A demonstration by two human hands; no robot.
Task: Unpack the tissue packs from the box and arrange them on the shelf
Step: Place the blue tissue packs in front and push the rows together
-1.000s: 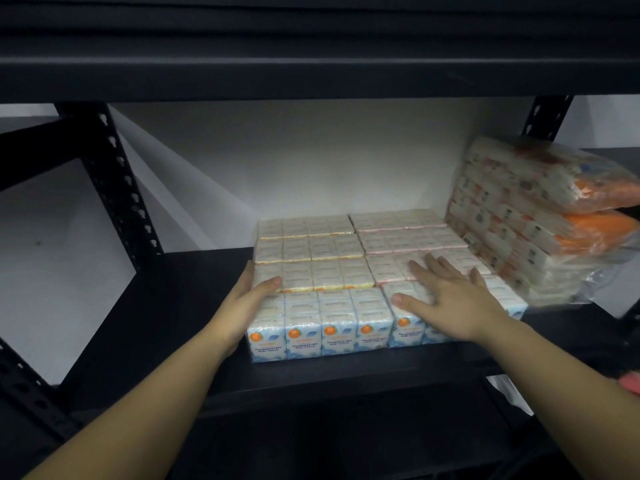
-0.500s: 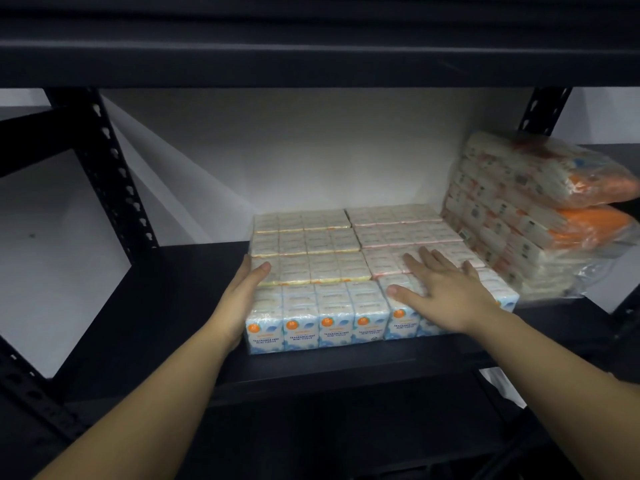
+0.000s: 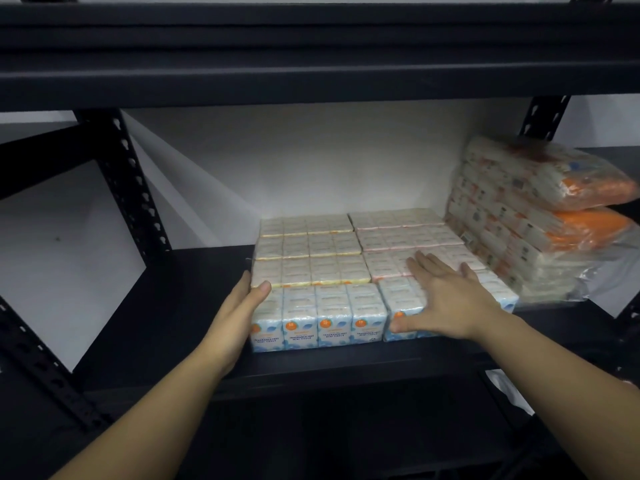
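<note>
My left hand (image 3: 239,308) lies flat against the left side of the tissue packs (image 3: 311,268), fingers straight and together, thumb hooked over the top edge at the front left corner. It grips nothing; it presses sideways against the block.

My right hand (image 3: 446,299) lies palm down on top of the right front pack (image 3: 398,296), fingers spread wide and pointing toward the back, thumb reaching down over the front face. It holds nothing; it rests on the wrapping.

The tissue packs sit on the black shelf (image 3: 166,306), right of its centre, in two columns side by side, touching along the middle. The left column shows yellowish edging on its rear rows, the right column pinkish edging. The front row of both columns shows blue and white faces with an orange dot and printed text; most of it is too small to read. The front left pack (image 3: 318,318) stands just back from the shelf's front edge.

To the right, touching or just beside the right column, a stack of larger wrapped bundles (image 3: 526,216) leans against the right side, with orange ends showing through clear plastic. I cannot count them with certainty.

A perforated black upright (image 3: 128,181) stands at the left rear, another upright (image 3: 543,116) at the right rear. A white wall (image 3: 294,157) is behind. A darker upper shelf (image 3: 311,74) spans the top.
</note>
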